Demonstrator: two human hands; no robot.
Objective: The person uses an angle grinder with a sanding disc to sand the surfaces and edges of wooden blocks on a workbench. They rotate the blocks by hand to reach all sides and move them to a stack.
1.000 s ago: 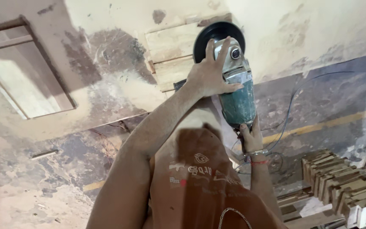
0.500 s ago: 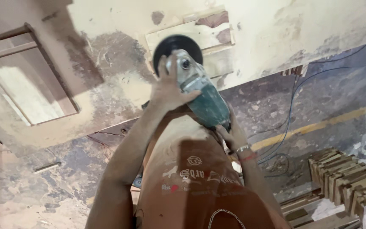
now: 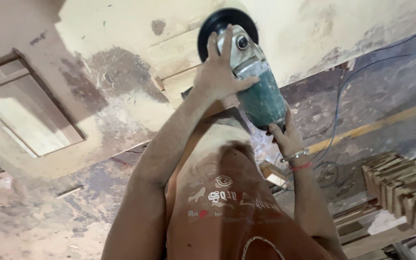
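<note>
My left hand (image 3: 220,72) grips the silver gear head of a green angle grinder (image 3: 261,96). Its black disc and guard (image 3: 222,21) rest against a pale wooden door panel (image 3: 121,29) smeared with filler and dust. My right hand (image 3: 287,137), wearing a wrist bangle and a red thread, holds the rear end of the grinder's green body. Both arms are stretched out over my orange shirt.
A recessed rectangular panel (image 3: 30,110) is cut into the door at the left. A stack of short wooden blocks (image 3: 400,188) lies at the right. Thin cables (image 3: 343,110) trail across the dusty floor, near a yellow strip (image 3: 381,123).
The grinder slid left along the panel, then back right and farther away from me. Both hands kept their hold on it.
</note>
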